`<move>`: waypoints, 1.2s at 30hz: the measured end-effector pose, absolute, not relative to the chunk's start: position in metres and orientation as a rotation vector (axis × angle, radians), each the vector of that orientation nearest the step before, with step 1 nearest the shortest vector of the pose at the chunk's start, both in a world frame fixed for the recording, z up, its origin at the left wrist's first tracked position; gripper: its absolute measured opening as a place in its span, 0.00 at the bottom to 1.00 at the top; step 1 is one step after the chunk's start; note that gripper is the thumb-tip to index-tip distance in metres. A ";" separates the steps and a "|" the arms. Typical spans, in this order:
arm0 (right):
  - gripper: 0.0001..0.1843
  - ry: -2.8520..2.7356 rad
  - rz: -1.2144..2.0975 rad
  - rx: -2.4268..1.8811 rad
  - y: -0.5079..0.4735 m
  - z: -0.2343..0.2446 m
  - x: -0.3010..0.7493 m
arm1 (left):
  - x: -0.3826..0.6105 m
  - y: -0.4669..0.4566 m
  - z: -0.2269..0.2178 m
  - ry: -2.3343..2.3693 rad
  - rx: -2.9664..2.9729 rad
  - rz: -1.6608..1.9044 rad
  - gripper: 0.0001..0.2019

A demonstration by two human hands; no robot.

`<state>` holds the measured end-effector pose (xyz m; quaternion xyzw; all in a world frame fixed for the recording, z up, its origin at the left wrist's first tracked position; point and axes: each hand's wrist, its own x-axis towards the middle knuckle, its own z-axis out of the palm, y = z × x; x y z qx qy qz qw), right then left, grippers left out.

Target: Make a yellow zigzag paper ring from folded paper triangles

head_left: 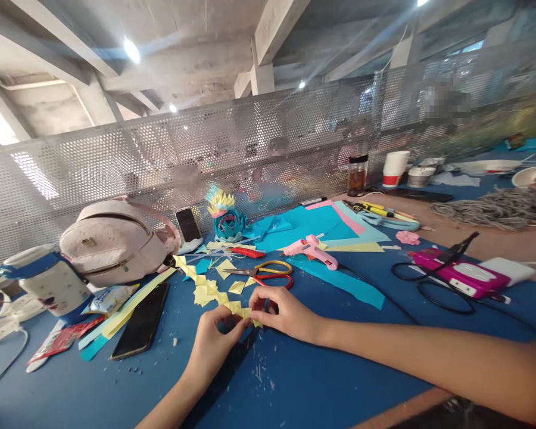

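A chain of folded yellow paper pieces (205,290) runs from the upper left down to my fingers on the blue table. My left hand (217,336) pinches the near part of this chain from the left. From the right, my right hand (282,311) pinches the same chain close to its end, fingertips nearly touching those of the left. Just beyond my hands lie scissors (268,273) with red and yellow handles and loose yellow paper squares (236,287). Farther off rests a pink glue gun (312,251), its cord trailing to the right.
To the left are a dark phone (143,322), a printed tumbler (49,283) and a pale pink backpack (109,241). Behind stand a paper craft (227,220) and blue paper sheets (299,226). A magenta power strip (462,274) with black cords lies at right. A perforated metal screen (232,143) borders the back.
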<state>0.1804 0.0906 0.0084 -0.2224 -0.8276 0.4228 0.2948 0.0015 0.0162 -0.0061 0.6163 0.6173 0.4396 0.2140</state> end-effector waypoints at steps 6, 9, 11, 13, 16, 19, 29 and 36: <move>0.06 -2.196 1.081 -0.616 0.092 0.008 0.181 | -0.001 0.017 -0.007 1.675 1.699 1.233 0.13; 0.08 -2.194 1.114 -0.601 0.093 0.007 0.181 | -0.004 0.018 -0.009 1.687 1.714 1.293 0.15; 0.09 -2.192 1.131 -0.605 0.093 0.007 0.181 | -0.006 0.018 -0.010 1.693 1.728 1.324 0.15; 0.09 -2.193 1.138 -0.611 0.094 0.006 0.180 | -0.007 0.018 -0.011 1.717 1.736 1.343 0.15; 0.09 -2.205 1.133 -0.614 0.094 0.006 0.180 | -0.006 0.018 -0.011 1.744 1.739 1.356 0.16; 0.10 -2.236 1.117 -0.610 0.094 0.006 0.181 | -0.006 0.018 -0.012 1.750 1.709 1.377 0.15; 0.08 -2.276 1.019 -0.605 0.092 0.007 0.181 | -0.004 0.017 -0.015 1.772 1.690 1.438 0.13; 0.07 -2.292 0.997 -0.611 0.091 0.009 0.181 | -0.004 0.018 -0.013 1.719 1.691 1.430 0.13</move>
